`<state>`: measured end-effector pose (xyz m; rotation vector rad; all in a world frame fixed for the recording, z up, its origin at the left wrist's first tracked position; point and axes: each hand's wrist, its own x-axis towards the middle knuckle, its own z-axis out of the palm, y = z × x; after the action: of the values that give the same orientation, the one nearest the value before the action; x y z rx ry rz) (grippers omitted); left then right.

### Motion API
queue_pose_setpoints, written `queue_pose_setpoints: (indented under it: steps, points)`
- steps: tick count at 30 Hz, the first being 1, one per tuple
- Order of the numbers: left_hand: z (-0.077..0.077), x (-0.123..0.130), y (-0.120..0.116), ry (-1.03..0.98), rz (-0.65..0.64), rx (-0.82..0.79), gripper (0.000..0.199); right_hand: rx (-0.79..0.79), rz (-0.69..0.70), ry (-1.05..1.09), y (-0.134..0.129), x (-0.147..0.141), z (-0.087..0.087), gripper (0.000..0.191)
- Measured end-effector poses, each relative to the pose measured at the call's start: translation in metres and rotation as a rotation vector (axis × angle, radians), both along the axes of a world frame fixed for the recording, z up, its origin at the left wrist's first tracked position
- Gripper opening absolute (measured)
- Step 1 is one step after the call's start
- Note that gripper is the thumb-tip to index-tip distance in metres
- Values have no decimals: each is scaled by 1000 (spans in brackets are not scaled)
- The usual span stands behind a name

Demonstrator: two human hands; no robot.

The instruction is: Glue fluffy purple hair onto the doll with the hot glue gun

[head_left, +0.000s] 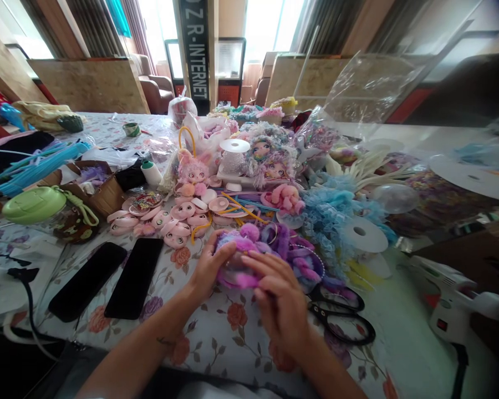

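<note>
My left hand (207,271) is wrapped round a fluffy purple and pink craft piece (233,271), apparently a doll head with a smooth pale side. Over its right side lie the bent fingers of my right hand (283,305), pressed together against it; whether they pinch something small is hidden. Just behind is a heap of purple fuzzy strips (278,241) with a pearl string. Several pink doll-face pieces (177,233) lie beyond my left hand. Black-handled scissors (343,318) rest right of my right hand.
Two black phones (133,280) lie at left, near a green-lidded bottle (35,205). Blue ruffled trim (330,216) and a white spool (363,235) stand at right. A glue gun (444,299) is at the right edge. Finished-looking dolls (270,158) are piled behind.
</note>
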<state>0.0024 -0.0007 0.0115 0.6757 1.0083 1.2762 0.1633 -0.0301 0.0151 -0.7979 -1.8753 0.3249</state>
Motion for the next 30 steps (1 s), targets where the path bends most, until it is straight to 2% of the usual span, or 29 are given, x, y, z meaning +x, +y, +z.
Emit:
queue_pose_setpoints:
  steps: [1, 3, 7, 10, 14, 17, 18, 20, 22, 24, 26, 30]
  points:
    - [2, 0, 0, -21, 0, -11, 36, 76, 56, -144, -1, -2, -1, 18]
    - [4, 2, -1, -57, -5, -27, 35, 133, 72, -289, 0, -6, -4, 18]
    - [-1, 4, -2, -61, -36, -3, 33, 66, 4, -198, 4, -8, -9, 18]
    - [-6, 4, -3, -30, -52, 0, 36, -69, -7, -74, 4, -7, -8, 17]
    - [-9, 4, -3, -8, -86, -11, 38, -351, -14, 110, 4, -5, -7, 9]
    - [-9, 3, -2, -2, -111, -37, 41, -493, -71, 272, 4, -3, -7, 13]
    - [-10, 3, -2, 2, -109, -43, 42, -489, -79, 329, 3, -2, -7, 13]
    - [-10, 3, -1, 7, -99, -38, 41, -375, -40, 373, 1, 1, -5, 10]
    - [-10, 2, -1, 12, -103, -16, 40, -206, 74, 264, -1, 4, -3, 12]
    - [-10, 2, -1, 27, -108, 10, 38, -120, 176, 96, -2, 5, -2, 17]
    - [-11, 2, -1, 49, -109, 14, 36, -146, 218, 32, -2, 5, -3, 19]
    - [-10, 3, 0, 66, -135, -20, 37, -326, 202, 190, -1, 2, -10, 15]
